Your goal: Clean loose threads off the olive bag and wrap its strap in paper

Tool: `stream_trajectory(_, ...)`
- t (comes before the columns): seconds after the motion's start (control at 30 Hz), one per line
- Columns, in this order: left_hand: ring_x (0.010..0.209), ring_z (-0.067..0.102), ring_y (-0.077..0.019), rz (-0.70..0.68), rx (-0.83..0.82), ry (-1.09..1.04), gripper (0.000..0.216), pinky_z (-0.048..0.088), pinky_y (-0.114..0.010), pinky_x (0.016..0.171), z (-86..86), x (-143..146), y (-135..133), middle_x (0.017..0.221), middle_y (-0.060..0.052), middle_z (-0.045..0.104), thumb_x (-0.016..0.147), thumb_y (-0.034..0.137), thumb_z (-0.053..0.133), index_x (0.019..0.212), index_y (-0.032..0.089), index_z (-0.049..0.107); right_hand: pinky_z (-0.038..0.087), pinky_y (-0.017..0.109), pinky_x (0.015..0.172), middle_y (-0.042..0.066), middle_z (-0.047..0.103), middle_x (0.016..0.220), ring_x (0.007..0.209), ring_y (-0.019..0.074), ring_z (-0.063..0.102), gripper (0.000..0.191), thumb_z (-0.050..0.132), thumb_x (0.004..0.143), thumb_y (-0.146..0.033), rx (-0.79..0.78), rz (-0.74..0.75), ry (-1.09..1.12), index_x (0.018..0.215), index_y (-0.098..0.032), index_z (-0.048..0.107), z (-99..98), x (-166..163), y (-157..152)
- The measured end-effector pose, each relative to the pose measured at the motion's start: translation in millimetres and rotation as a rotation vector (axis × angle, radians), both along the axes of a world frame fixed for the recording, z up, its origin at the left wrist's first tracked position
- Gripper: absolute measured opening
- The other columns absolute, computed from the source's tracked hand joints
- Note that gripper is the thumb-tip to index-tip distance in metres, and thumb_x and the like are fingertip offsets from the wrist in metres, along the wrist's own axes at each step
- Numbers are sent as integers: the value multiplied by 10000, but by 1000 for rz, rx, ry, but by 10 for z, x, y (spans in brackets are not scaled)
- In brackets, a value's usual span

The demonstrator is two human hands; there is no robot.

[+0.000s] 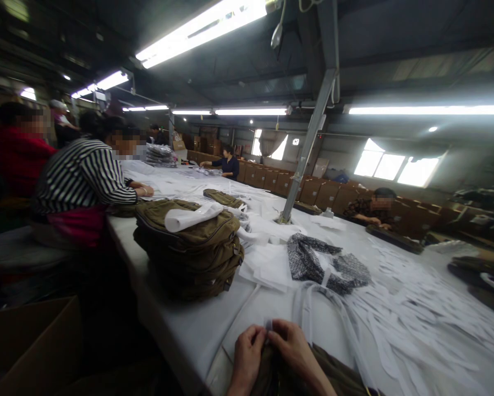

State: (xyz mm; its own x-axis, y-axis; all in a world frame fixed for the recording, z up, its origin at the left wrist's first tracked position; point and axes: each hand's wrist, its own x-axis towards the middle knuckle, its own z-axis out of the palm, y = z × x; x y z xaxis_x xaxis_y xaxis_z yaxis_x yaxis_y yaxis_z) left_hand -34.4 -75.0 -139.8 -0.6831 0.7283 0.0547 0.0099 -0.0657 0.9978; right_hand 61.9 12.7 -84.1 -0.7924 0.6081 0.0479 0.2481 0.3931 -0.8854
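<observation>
At the table's near edge, my left hand (247, 352) and my right hand (292, 344) are close together with fingertips pinched. A small pale strip (268, 323) stands up between the fingertips; its kind is unclear. Right below the hands lies olive-brown fabric (331, 368), seemingly a bag, partly covered by the hands and cut off by the frame's bottom edge. A looped clear-white plastic strip (348, 324) curves over the table just right of my right hand.
A stack of olive backpacks (189, 247) with a white roll (191, 216) on top stands ahead left. Black-and-white speckled sheeting (313, 258) and many white paper strips (412, 308) cover the right. A metal post (307, 154) rises mid-table. A person in stripes (82, 176) leans in at left.
</observation>
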Motion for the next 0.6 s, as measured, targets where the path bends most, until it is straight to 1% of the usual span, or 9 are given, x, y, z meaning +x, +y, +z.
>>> stream_trajectory(0.1, 601, 476, -143, 51, -29, 54, 301, 359, -241, 581, -30, 17, 7, 587, 11, 530, 777, 426, 483, 670, 159, 569, 380, 229, 588, 8, 611, 630, 654, 161, 537, 181, 531, 726, -255, 77, -37, -42, 683, -121, 644, 11, -45, -34)
stream_trajectory(0.2, 578, 472, -139, 57, -58, 91, 287, 359, -243, 568, -22, 17, -11, 574, 13, 521, 781, 407, 474, 666, 159, 562, 344, 223, 557, -16, 547, 565, 595, 133, 488, 166, 526, 718, -233, 148, -75, -59, 614, -126, 598, -47, -65, -22)
stream_trajectory(0.27, 614, 505, -147, 8, -33, 54, 276, 386, -243, 592, 6, -1, -32, 621, -3, 566, 778, 400, 486, 711, 151, 584, 344, 225, 564, -20, 542, 567, 588, 128, 478, 158, 525, 715, -227, 168, -80, -58, 610, -129, 592, -81, -64, -9)
stream_trajectory(0.33, 716, 556, -166, -69, 20, -12, 279, 420, -245, 660, 37, -29, -49, 727, -28, 627, 772, 397, 508, 819, 143, 612, 351, 227, 574, -13, 566, 592, 600, 132, 490, 155, 517, 718, -223, 160, -70, -51, 637, -129, 610, -89, -56, -5)
stream_trajectory(0.4, 787, 579, -183, -126, 48, -49, 274, 432, -250, 707, 52, -58, -52, 782, -40, 653, 754, 377, 539, 854, 137, 624, 356, 228, 576, -5, 586, 607, 617, 141, 505, 161, 509, 719, -219, 149, -63, -48, 652, -128, 624, -76, -46, -9)
stream_trajectory(0.47, 739, 580, -183, -133, 28, -43, 219, 430, -247, 673, 47, -75, -40, 711, -29, 643, 722, 337, 567, 754, 129, 627, 358, 229, 578, -2, 588, 603, 628, 149, 515, 165, 509, 717, -219, 145, -69, -49, 647, -125, 626, -65, -35, -9)
stream_trajectory(0.53, 673, 559, -167, -106, 3, -19, 171, 414, -240, 631, 34, -71, -25, 632, -6, 606, 703, 297, 567, 657, 135, 598, 364, 231, 587, 1, 588, 609, 638, 152, 521, 173, 506, 720, -221, 140, -65, -43, 646, -123, 627, -64, -23, -2)
stream_trajectory(0.6, 644, 532, -153, -76, -4, 1, 146, 398, -233, 615, 26, -51, -14, 591, 16, 565, 700, 271, 555, 618, 149, 561, 371, 228, 598, -5, 591, 637, 645, 148, 521, 158, 514, 717, -218, 128, -44, -25, 727, -125, 642, -68, -10, 7)
